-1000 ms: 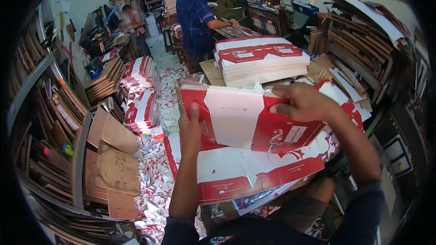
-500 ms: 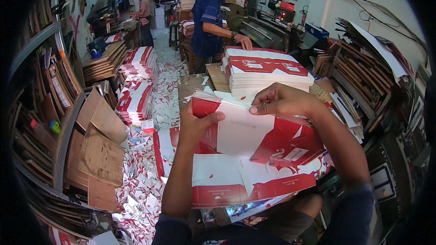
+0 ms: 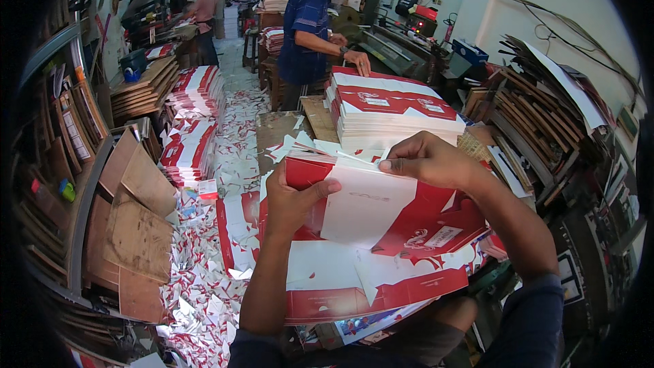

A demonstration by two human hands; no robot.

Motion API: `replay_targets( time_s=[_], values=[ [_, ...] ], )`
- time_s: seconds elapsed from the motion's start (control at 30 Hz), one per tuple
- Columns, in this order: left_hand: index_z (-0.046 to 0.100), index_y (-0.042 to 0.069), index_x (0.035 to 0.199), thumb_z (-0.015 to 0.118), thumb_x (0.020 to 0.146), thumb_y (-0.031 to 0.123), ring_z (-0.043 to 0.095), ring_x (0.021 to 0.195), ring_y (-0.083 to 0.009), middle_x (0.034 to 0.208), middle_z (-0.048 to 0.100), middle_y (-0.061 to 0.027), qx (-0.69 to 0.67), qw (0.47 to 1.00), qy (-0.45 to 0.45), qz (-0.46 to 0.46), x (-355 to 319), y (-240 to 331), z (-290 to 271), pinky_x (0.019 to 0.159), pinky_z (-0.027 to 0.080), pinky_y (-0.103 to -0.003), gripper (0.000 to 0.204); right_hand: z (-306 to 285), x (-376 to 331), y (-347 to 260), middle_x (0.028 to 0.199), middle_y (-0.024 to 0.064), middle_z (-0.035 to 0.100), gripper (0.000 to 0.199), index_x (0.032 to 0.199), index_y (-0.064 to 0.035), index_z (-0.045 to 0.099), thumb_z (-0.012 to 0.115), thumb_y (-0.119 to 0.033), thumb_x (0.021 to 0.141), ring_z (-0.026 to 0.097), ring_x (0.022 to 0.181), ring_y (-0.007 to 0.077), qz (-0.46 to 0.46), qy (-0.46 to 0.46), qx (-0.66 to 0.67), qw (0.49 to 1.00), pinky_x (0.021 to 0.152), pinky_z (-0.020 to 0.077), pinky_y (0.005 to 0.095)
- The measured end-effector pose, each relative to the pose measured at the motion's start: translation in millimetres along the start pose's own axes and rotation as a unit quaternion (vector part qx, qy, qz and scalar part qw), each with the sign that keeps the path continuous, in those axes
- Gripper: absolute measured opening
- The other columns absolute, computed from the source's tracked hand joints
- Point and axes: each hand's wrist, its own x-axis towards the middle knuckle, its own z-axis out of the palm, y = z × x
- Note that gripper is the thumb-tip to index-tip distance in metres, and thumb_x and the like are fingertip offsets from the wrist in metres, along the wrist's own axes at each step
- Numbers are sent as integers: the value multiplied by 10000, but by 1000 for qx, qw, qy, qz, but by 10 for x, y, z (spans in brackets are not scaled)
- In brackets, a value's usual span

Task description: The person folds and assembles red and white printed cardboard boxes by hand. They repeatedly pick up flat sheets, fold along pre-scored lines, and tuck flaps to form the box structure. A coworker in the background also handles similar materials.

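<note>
A bundle of red-and-white printed card sheets (image 3: pixel 371 201) stands tilted up between my hands. My left hand (image 3: pixel 296 197) grips its left end, thumb pressed on the near face and fingers hidden behind. At the top edge, the thumb and fingers of my right hand (image 3: pixel 426 162) pinch the sheets. Loose white scraps (image 3: pixel 303 144) stick out behind the bundle's upper left corner. Under it lies a flat red-and-white sheet (image 3: pixel 402 285), with a thin pointed white offcut (image 3: pixel 366 276) on top.
A tall stack of printed sheets (image 3: pixel 398 119) stands just beyond, a co-worker's hand (image 3: pixel 357 61) resting on it. Paper scraps (image 3: pixel 197 279) cover the floor at left, beside leaning wooden boards (image 3: pixel 139 232). More wooden frames (image 3: pixel 528 119) crowd the right. Another person (image 3: pixel 206 24) stands far left.
The view has shifted slightly. More loose scraps now jut out behind the bundle's top left corner. My hands keep nearly the same hold. The co-worker's second hand has come into sight.
</note>
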Motion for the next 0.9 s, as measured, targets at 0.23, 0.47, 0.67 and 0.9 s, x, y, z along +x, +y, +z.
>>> replay_targets(
  time_s=[0.23, 0.47, 0.67, 0.9],
  values=[
    [654, -16, 1099, 948, 707, 152, 709, 857, -163, 986, 738, -110, 9, 1000, 8, -12, 30, 19, 46, 784, 594, -311, 518, 102, -77, -72, 774, 74, 695, 356, 938, 10, 759, 705, -340, 975, 588, 701, 142, -34, 53, -13, 998, 672, 484, 337],
    [631, -22, 1097, 947, 711, 161, 713, 856, -176, 996, 730, -122, 32, 999, 33, -24, -2, 61, 50, 776, 603, -322, 531, 235, -144, -180, 825, 105, 718, 187, 930, -20, 770, 803, -194, 871, 662, 751, 209, -174, 171, -191, 951, 679, 525, 342],
    [620, -32, 1098, 952, 713, 185, 714, 857, -189, 997, 724, -137, 25, 999, 41, -13, -24, 115, 123, 777, 605, -323, 553, 465, -233, -195, 790, 108, 672, 149, 913, -14, 756, 810, -111, 814, 636, 762, 286, -256, 280, -366, 850, 668, 537, 397],
    [611, -35, 1100, 949, 710, 176, 710, 873, -186, 1021, 717, -139, 20, 998, 53, 11, -26, 108, 143, 788, 602, -319, 558, 492, -185, -177, 853, 124, 645, 143, 896, -12, 704, 782, -47, 781, 606, 806, 315, -244, 274, -310, 877, 683, 509, 417]
  ],
)
